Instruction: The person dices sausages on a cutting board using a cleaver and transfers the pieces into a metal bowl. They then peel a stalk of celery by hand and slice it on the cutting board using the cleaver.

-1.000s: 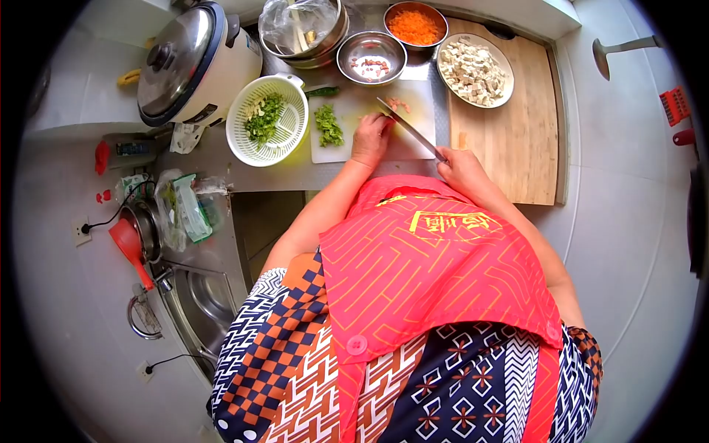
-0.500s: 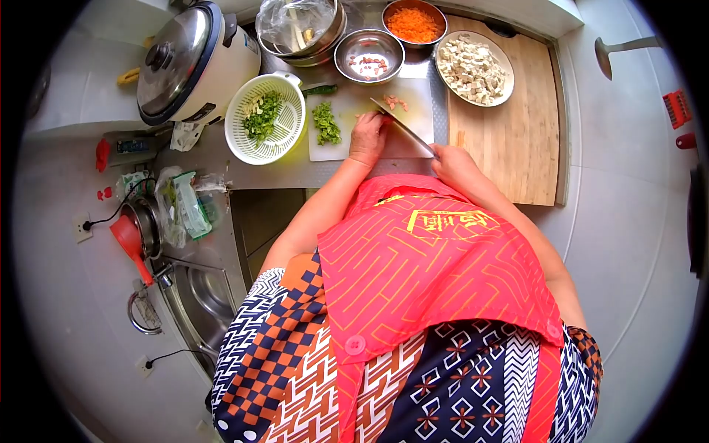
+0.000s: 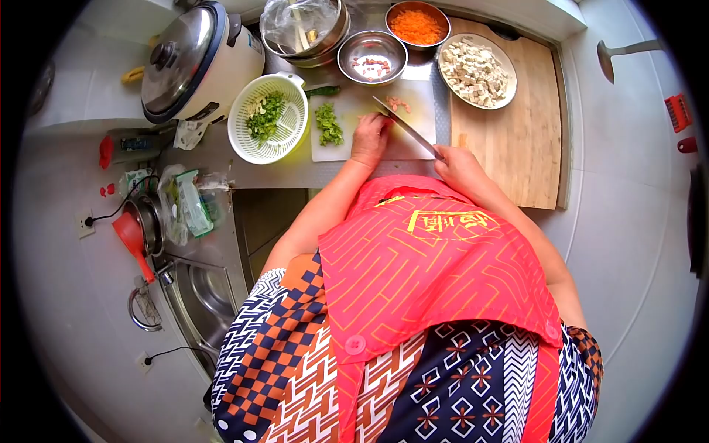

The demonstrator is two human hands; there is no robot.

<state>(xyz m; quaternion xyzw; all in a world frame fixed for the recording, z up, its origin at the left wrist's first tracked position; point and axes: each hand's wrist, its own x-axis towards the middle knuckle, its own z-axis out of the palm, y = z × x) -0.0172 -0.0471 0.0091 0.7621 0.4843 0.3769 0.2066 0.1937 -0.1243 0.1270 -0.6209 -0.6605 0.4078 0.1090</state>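
My right hand [image 3: 456, 164] is closed round the handle of a kitchen knife [image 3: 415, 136], whose blade slants up and left across a white cutting board [image 3: 417, 152]. Close to the blade, my left hand [image 3: 371, 137] presses down with curled fingers; whatever lies under the fingertips is mostly hidden. Small pink diced pieces [image 3: 398, 105] lie just beyond the blade. Left of my left hand sits a pile of chopped green vegetable [image 3: 328, 124], and a green pepper [image 3: 323, 91] rests at the board's upper left edge.
A white colander [image 3: 295, 136] with chopped greens stands left, beside a large cooker [image 3: 240, 68]. Behind the board are a steel bowl [image 3: 373, 40] with pink bits and a bowl of shredded carrot [image 3: 418, 23]. A plate of pale cubes [image 3: 478, 71] stands on a wooden board [image 3: 517, 159].
The knife and my right hand have shifted very slightly right and down. My left hand stays in place on the cutting board. The whole view has moved a little.
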